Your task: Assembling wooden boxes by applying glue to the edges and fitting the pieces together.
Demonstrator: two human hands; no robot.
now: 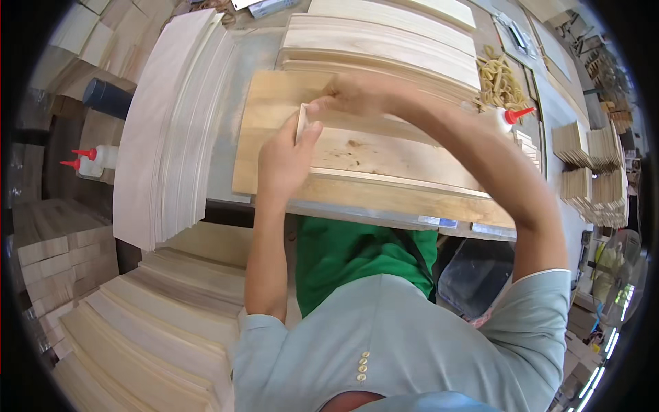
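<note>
Both hands are working at the far-left part of a broad wooden board [384,161] that is lying flat on the tabletop [247,62]. The left hand [285,158] is pinching a small, thin, pale wood piece [301,122] that is standing on edge, thumb on one face and fingers closed against the other. The right hand [357,95] is reaching across from the right and meeting the piece at its far top edge; its fingers are curled there, but whether they are gripping or only pressing is not clear.

The piece looks light, stiff and dry, probably brittle across the grain, so it is likely best held by its flat faces near the middle rather than by a corner. Its smooth surface may be slipping a little under a loose pinch.

Stacks of thin veneer sheets [171,130] are lying to the left, more pale sheets at the far side. A glue bottle with a red tip [509,118] is resting at the right beside rubber bands [498,79], and two more glue bottles [93,159] are standing at the far left.
</note>
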